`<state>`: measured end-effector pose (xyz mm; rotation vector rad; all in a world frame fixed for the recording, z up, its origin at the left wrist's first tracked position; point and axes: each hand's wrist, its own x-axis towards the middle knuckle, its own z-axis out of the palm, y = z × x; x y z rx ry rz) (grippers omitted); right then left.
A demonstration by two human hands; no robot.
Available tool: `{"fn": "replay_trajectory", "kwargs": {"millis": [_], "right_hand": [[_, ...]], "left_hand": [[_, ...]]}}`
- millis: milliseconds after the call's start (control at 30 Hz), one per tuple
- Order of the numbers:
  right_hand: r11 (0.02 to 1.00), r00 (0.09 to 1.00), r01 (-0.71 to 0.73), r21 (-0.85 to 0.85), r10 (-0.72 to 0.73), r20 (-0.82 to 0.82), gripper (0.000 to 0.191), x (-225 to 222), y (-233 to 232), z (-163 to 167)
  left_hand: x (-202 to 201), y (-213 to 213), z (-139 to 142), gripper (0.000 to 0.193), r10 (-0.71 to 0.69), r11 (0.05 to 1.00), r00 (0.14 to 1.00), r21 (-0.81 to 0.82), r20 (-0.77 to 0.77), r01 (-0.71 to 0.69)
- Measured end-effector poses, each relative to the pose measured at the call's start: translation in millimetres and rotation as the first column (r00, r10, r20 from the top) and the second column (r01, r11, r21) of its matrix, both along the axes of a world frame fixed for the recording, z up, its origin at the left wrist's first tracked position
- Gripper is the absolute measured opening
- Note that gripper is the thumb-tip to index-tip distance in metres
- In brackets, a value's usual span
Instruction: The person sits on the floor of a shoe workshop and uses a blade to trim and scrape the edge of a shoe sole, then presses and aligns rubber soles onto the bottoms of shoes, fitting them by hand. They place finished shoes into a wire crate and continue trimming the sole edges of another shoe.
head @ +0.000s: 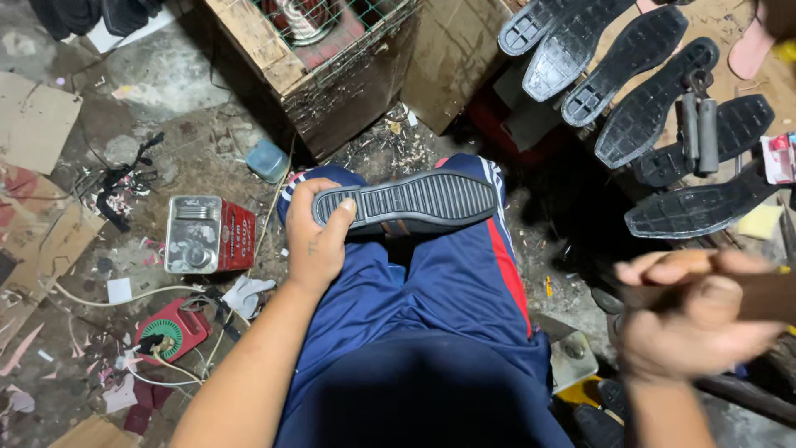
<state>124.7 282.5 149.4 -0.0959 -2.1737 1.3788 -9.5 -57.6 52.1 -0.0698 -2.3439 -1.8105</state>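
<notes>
Black rubber sole [406,203] lies across the person's knees, its heel end clamped by the left hand [319,236]. The right hand [696,319], blurred, grips a brown tool handle [759,290]. Balanced so loosely, the sole could slide off toward the tin [207,235].

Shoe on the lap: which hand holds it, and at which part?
The left hand grips the shoe at one end of its sole. The right hand holds a blurred brown object.

Single head-worn camera, looking steeply down at close range over the seated person's lap, left hand [315,245] at 10 o'clock, right hand [696,319] at 4 o'clock, floor [149,108] beyond.
</notes>
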Motion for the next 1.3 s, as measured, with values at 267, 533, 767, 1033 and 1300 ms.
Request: {"fn": "replay_trajectory", "kwargs": {"millis": [267, 533, 767, 1033, 1300], "right_hand": [[0.973, 0.588, 0.122, -0.195, 0.087, 0.804, 0.022, 3, -10, -63], [0.989, 0.961, -0.023, -0.143, 0.061, 0.27, 0.016, 21, -35, -35], [0.938, 0.861, -0.266, -0.223, 0.335, 0.382, 0.015, 5, -37, -14], [0.921, 0.725, -0.388, -0.027, 0.324, 0.608, 0.023, -81, -100, -18], [0.872, 0.588, -0.459, -0.17, 0.441, 0.678, 0.021, -141, -131, -37]], "left_hand": [[-1, -20, 25, 0.066, -0.272, 0.961, 0.95, -0.013, 0.155, 0.277], [8, -43, 80, 0.059, -0.342, 0.927, 0.926, 0.217, 0.16, 0.305], [-20, -59, 84, 0.056, -0.477, 0.878, 0.841, 0.105, 0.254, 0.466], [-29, -40, 14, 0.05, -0.482, 0.861, 0.804, 0.36, 0.349, 0.36], [-39, -53, -6, 0.046, -0.47, 0.86, 0.843, 0.351, 0.263, 0.37]]}}
